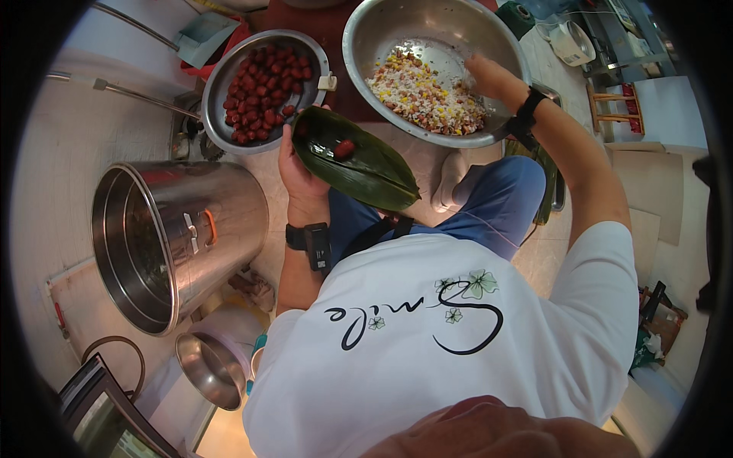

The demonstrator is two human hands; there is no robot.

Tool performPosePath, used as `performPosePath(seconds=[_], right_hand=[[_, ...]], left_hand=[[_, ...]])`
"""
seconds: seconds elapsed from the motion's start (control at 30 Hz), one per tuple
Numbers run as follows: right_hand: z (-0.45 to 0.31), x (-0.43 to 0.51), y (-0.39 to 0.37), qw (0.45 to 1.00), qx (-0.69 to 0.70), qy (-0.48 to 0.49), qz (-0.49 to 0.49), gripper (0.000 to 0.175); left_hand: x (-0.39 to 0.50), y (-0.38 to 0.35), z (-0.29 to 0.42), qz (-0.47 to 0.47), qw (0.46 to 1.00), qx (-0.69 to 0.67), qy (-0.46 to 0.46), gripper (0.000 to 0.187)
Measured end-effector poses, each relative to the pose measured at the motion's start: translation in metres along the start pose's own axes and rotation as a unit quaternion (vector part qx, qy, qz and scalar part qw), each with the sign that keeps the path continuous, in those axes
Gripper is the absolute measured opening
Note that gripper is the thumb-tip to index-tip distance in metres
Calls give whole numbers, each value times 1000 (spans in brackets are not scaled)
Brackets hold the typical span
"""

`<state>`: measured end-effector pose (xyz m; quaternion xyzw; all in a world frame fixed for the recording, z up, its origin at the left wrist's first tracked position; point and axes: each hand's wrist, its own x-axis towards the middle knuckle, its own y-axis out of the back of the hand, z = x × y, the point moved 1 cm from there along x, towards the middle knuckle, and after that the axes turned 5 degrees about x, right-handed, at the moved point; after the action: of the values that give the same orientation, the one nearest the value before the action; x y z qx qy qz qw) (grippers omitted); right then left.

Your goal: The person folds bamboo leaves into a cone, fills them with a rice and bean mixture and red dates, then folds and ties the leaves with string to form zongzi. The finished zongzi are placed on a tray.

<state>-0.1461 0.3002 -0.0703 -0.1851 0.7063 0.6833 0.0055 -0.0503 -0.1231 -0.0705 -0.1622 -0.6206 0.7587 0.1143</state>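
Note:
My left hand (302, 172) holds a dark green leaf folded into a long trough (361, 174), and a single red jujube (344, 149) lies inside it. Over on the right, my right hand (488, 77) reaches down into a large steel basin (366, 34). White rice mixed with yellow kernels and reddish beans (426, 94) is heaped in that basin. The fingertips are at the edge of the heap, and whether they pinch any grains is hidden. Left of the basin stands a smaller steel bowl (209, 106) with many red jujubes (266, 91) in it.
A tall steel pot (223, 200) stands on the floor to my left, with a small steel bowl (212, 372) behind it. Long green leaves (544, 194) lie in a metal tray (560, 197) beyond my right knee. A red plastic bag (243, 28) sits behind the jujube bowl.

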Motion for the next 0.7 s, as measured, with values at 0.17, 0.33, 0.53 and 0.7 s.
performPosePath(seconds=[0.17, 0.33, 0.53, 0.7], right_hand=[[-3, -11, -5, 996, 83, 16, -14, 44], [-3, -14, -4, 985, 157, -51, -52, 41], [-15, -11, -17, 902, 420, -86, -51, 32], [-20, -13, -16, 817, 563, -96, -74, 34]], left_hand=[[-2, 1, 0, 21, 999, 42, -12, 47], [1, 2, -4, 35, 999, 32, -22, 45], [5, -2, -12, 30, 999, 18, -10, 45], [8, -10, -20, 6, 1000, 0, 8, 49]])
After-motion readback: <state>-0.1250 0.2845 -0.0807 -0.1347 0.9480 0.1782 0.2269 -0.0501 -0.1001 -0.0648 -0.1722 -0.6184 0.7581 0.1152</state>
